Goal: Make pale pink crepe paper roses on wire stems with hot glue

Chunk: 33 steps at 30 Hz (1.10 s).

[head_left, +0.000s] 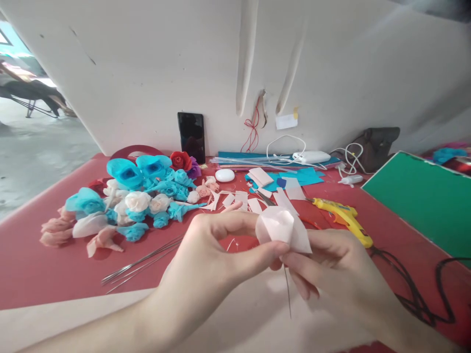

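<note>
Between both hands is a pale pink paper flower [277, 223], its petals wrapped in a cup shape. A thin wire stem [288, 294] sticks down below it. My left hand [228, 250] pinches the flower's left side and base between thumb and fingers. On the right side, my right hand [327, 264] grips a petal and the base, its fingertips meeting my left thumb. Just behind the flower lie pale paper pieces [253, 205] and scissors [265, 197], partly hidden by the hands.
Blue, white and pink paper flowers [138, 201] pile up at left, with loose wires [147, 260] in front. A yellow glue gun [346, 218] and its black cable lie at right, near a green board [423, 206]. A phone [191, 137] leans on the wall.
</note>
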{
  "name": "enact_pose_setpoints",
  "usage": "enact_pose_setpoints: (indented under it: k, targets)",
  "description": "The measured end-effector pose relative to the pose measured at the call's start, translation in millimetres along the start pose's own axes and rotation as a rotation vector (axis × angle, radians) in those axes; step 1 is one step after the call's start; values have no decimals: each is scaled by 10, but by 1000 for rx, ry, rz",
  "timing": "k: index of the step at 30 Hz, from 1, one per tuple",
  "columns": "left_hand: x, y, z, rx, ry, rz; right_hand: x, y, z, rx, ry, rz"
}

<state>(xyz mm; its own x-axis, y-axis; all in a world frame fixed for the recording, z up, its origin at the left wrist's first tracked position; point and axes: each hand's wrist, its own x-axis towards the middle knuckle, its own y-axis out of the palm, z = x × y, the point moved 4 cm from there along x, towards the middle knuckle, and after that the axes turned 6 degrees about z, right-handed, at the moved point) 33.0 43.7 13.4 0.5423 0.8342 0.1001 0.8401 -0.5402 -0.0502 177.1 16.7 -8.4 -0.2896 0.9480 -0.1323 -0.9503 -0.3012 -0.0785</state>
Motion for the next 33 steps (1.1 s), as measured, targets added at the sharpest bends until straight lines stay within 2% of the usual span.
enact_pose_setpoints:
  k: [3, 6, 10, 18, 22, 33]
  targets:
    - [-1, -11, 3, -36, -27, 41, -8, -9, -7, 30, -1, 6]
    - [14, -25, 8, -163, -11, 113, -2, -9, -16, 156, 21, 123]
    - [47, -64, 28, -268, 39, 122, -6, -13, -25, 290, 92, 235]
    - [67, -49, -9, -46, 14, 155, -33, 26, -51, 316, 122, 344]
    - [54, -34, -41, -31, 24, 180, -43, 37, -64, 333, 128, 370]
    - [79, -20, 23, -162, 31, 191, 16, 101, -16, 466, 189, 376]
